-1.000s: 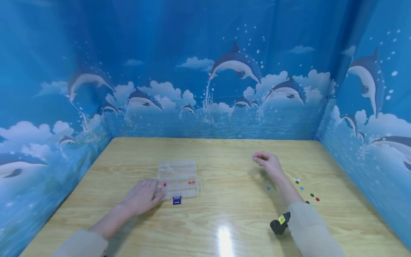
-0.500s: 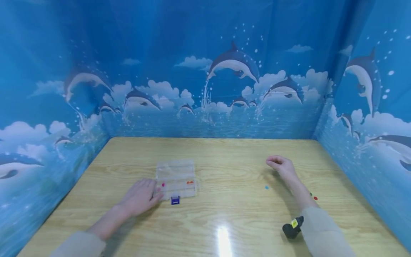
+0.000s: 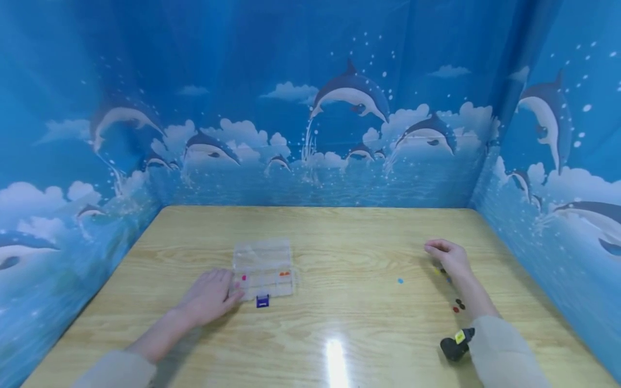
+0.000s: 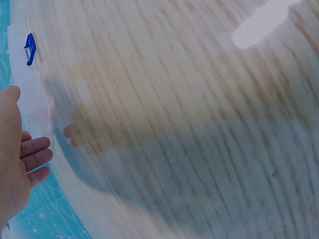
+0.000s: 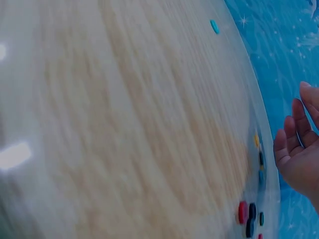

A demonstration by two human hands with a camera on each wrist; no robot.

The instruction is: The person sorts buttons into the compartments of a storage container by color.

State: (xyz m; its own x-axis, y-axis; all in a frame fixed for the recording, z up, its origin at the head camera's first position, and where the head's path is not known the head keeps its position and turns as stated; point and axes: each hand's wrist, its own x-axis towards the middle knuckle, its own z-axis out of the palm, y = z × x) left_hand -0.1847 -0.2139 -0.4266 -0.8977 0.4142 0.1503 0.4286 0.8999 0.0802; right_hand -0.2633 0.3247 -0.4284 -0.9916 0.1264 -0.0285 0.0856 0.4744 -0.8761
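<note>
My left hand (image 3: 208, 296) holds the left front corner of a clear plastic compartment box (image 3: 276, 291), its thumb at the front side. Seen in the left wrist view, the box (image 4: 32, 99) lies between the thumb and the bent fingers. The box's lid is folded back, and a blue latch (image 3: 262, 301) sticks out in front. Pink and orange pieces (image 3: 284, 274) lie inside. Over the table's right side, my right hand (image 3: 452, 258) hovers with loosely bent fingers and nothing visible in them. Several small round coloured pieces (image 5: 242, 212) lie below and beside it.
A single blue piece (image 3: 400, 281) lies on the wooden table (image 3: 349, 242) between the box and the right hand. The black wrist camera (image 3: 456, 346) sits at the right cuff. Blue dolphin-print curtains (image 3: 271, 108) stand around the table's back and sides.
My right hand has moved to the right and a little nearer, over the loose round pieces. The left hand keeps its place at the box; the head view has shifted slightly.
</note>
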